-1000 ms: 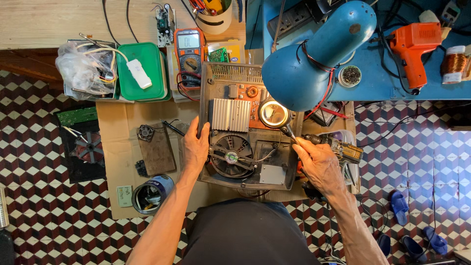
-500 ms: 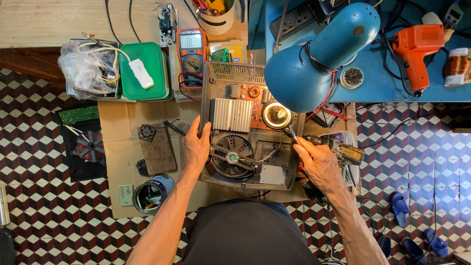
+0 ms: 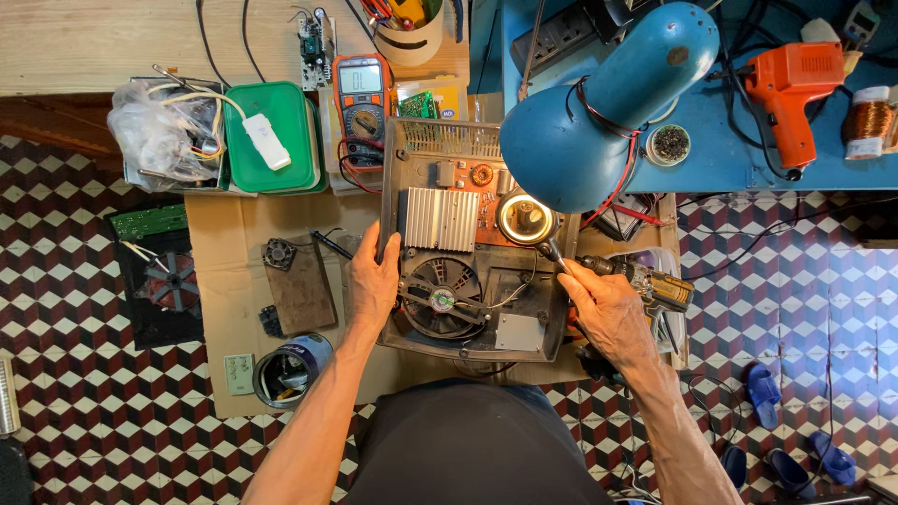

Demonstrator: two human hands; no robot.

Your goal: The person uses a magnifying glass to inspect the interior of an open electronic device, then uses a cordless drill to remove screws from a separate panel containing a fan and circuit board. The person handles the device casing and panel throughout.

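Lamp shade [image 3: 599,131] hides board's top-right corner; driver [image 3: 645,281] body mostly under right hand [image 3: 608,313].

blue lamp [image 3: 599,131], orange drill [image 3: 795,89], green tray [image 3: 271,140] — checkered red/blk/white floor [image 3: 75,393].

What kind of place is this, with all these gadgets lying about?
Most likely a small electronics repair workshop. An opened grey appliance with a black fan and circuit board lies under a blue desk lamp, with an orange handheld multimeter and an orange soldering gun nearby.
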